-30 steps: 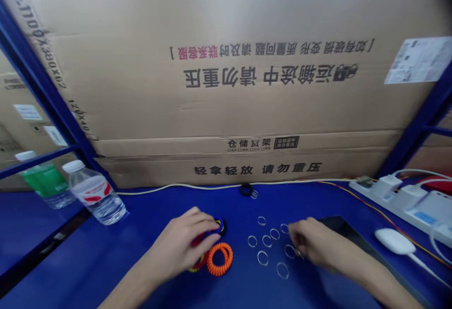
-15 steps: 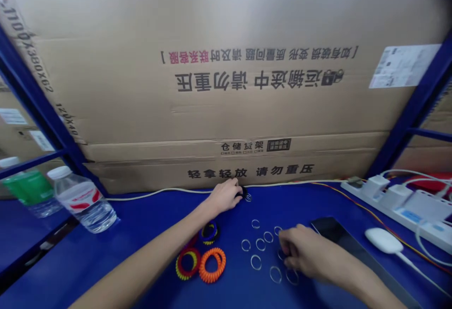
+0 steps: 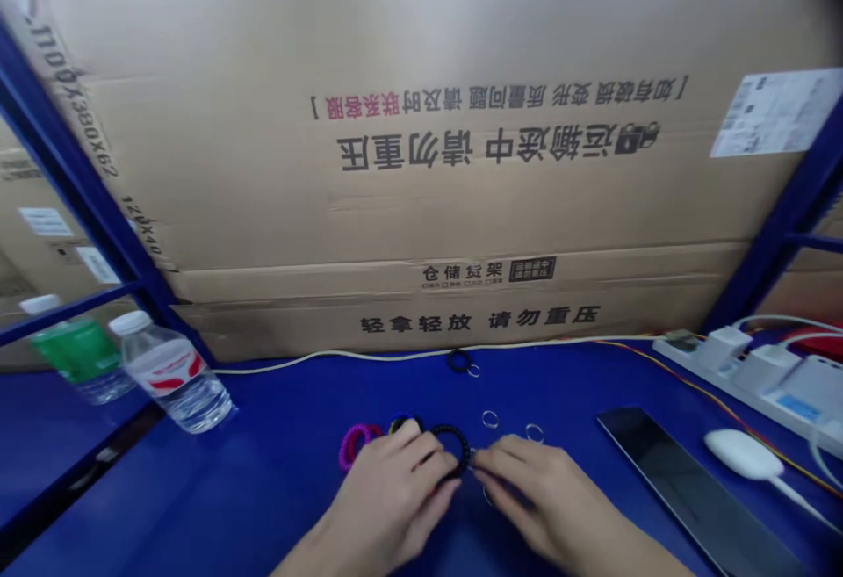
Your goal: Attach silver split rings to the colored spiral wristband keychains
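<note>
My left hand (image 3: 395, 494) is closed on a black spiral coil ring (image 3: 453, 451), held just above the blue table (image 3: 283, 445). Pinched fingertips of my right hand (image 3: 536, 494) meet the coil's right edge; what they hold is hidden. A purple coil ring (image 3: 352, 442) lies left of my left hand, and a dark coil (image 3: 401, 423) peeks out behind it. Loose metal rings (image 3: 490, 419) lie just beyond my right hand. Another black coil with a metal ring on it (image 3: 459, 361) rests near the cardboard box.
A big cardboard box (image 3: 428, 191) walls off the back. Two water bottles (image 3: 171, 375) stand at the left. On the right lie a dark phone (image 3: 691, 489), a white mouse (image 3: 741, 454) and a power strip (image 3: 757, 366) with cables.
My left hand pulled back from the far black coil to the front and now grips a black coil. My right hand moved left from the metal rings to meet it.
</note>
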### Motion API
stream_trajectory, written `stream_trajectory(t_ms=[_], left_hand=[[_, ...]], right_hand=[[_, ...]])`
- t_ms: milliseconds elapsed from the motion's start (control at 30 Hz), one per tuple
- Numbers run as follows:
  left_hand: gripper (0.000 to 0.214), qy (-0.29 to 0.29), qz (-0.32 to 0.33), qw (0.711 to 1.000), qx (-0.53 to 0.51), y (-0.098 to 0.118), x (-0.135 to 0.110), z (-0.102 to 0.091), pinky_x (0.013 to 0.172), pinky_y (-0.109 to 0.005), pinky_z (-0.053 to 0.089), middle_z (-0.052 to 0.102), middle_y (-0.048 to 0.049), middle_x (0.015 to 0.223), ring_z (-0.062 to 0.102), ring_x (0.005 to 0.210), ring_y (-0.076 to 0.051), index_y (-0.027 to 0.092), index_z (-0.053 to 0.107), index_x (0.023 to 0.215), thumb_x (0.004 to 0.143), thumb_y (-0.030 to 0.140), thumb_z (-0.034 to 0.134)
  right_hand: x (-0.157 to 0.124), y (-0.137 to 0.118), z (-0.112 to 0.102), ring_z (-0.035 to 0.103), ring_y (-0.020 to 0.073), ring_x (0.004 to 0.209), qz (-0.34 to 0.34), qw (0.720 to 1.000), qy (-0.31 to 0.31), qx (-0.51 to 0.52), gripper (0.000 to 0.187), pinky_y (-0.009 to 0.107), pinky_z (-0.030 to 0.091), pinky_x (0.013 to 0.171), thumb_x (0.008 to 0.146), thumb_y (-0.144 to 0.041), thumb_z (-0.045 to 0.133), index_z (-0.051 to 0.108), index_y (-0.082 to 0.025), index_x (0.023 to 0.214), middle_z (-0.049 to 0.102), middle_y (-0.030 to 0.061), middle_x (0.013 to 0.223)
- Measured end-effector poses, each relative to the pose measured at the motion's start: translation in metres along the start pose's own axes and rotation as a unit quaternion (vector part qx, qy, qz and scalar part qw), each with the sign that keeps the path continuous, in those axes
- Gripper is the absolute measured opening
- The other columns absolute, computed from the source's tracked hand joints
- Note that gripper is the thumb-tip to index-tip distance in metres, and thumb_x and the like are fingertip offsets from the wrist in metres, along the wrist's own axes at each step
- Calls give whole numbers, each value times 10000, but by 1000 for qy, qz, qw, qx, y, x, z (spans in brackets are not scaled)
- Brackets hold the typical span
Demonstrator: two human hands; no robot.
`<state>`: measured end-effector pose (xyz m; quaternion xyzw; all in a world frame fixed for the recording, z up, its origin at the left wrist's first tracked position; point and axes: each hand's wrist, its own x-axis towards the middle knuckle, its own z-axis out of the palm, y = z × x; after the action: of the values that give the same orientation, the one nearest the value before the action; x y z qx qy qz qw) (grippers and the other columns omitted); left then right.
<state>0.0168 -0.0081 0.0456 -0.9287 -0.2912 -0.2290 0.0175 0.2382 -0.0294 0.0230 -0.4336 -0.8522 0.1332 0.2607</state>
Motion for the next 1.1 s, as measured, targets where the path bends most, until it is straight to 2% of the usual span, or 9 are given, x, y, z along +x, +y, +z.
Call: stream_trajectory(t_ms=[200,367,500,567,633,767,867,1000,1100], left_hand=[[106,19,-11,999,-27,-2,-10,4,656,-291,484,634,-30,815,563,768,-195,200,621,982,904,217,552],[141,31,0,999,-35,-1,-12,7,632,-258,483,638,-43,820,560,742,-174,192,631,1024,920,207,538],[153,58,46,997,0,2,-14,15,573,-240,477,643,-44,797,555,703,-163,173,645,1025,923,187,533],[152,66,59,996,17,3,-15,18,545,-237,469,643,-42,777,555,683,-161,171,650,1024,916,186,544],[151,70,59,995,24,3,-14,18,549,-239,474,648,-43,785,563,687,-161,173,650,1027,917,202,551],[160,77,34,996,14,1,-14,14,624,-258,511,662,-45,840,581,742,-171,184,646,1042,917,187,546],[160,81,35,996,15,1,-13,14,624,-256,514,664,-47,843,581,738,-171,184,649,1040,912,192,552],[138,101,74,991,40,4,-14,20,540,-234,490,656,-30,767,566,656,-154,174,658,998,917,231,563],[161,118,96,986,61,5,-14,20,572,-239,510,670,-26,774,572,652,-148,162,658,1020,939,223,533]], right_hand=[[-1,-5,12,641,188,809,-14,997,8,72,244,276,490,762,963,-245,412,653,-217,984,687,69,890],[1,-9,13,628,173,764,68,984,28,164,247,270,484,724,963,-329,422,636,-220,906,676,45,835],[7,-6,24,558,130,531,219,900,11,377,375,249,488,536,892,-531,498,533,-192,738,574,-13,622],[10,-3,28,510,106,440,250,837,-24,486,441,235,470,452,845,-618,510,468,-198,721,552,-31,589],[10,-1,26,478,92,402,249,819,-43,516,434,216,438,408,866,-627,464,457,-203,776,553,-39,590],[5,0,12,586,130,612,179,925,-12,334,248,224,479,566,931,-424,475,519,-226,1074,626,-4,764],[2,1,6,619,178,835,68,985,-6,156,189,274,479,766,924,-279,481,599,-236,1065,666,48,934],[2,4,7,615,193,783,23,998,0,64,227,293,458,731,924,-238,433,658,-211,940,680,69,864],[6,1,10,581,157,617,147,972,12,185,259,251,447,594,894,-350,468,633,-192,772,644,33,691]])
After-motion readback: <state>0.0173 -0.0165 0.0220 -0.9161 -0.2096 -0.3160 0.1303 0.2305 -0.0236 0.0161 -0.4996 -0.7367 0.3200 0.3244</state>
